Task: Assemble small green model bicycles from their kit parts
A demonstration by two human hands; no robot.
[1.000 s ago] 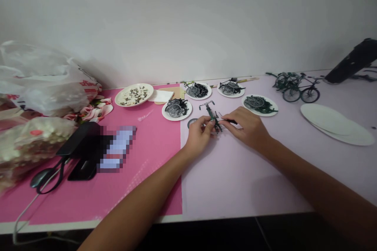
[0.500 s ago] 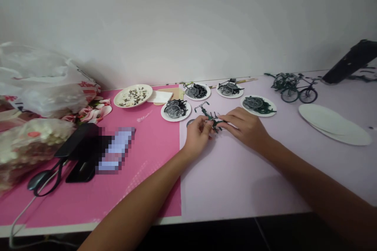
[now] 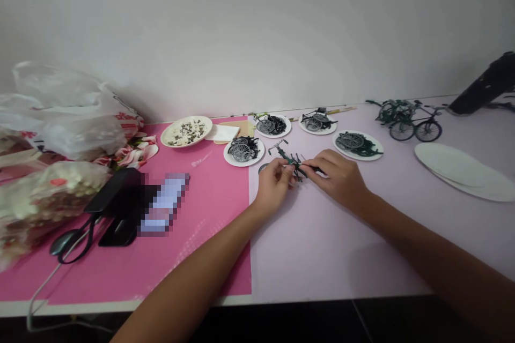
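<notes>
Toy bicycle assembly at a desk (image 3: 306,257) covered partly in pink and partly in pale lilac. Writing: the white plastic bag (image 3: 72,118) at far left bears red print along its side, too small and creased to read; the clear bag (image 3: 44,198) in front of it carries a red mark, likewise unreadable. The screen of the phone (image 3: 166,203) is pixelated.

At centre, the partly built toy bicycle (image 3: 285,158) lies between the two hands, its handlebar pointing away from the person and to the left, beyond the fingers. The left hand (image 3: 273,186) has its thumb and forefinger clamped on the middle of the frame. The right hand (image 3: 340,176) has its fingers pinched together on a dark slim piece (image 3: 319,172), at the rear of the frame; the exact contact is too small to tell. A wheel (image 3: 263,167) shows just beyond the left hand, partly hidden by it.

Beyond the hands, four small plates (image 3: 243,164) carry dark and grey bicycle parts (image 3: 241,150). To the right, built bicycles (image 3: 416,129) stand near the wall, behind overlapping white plates (image 3: 497,188).
</notes>
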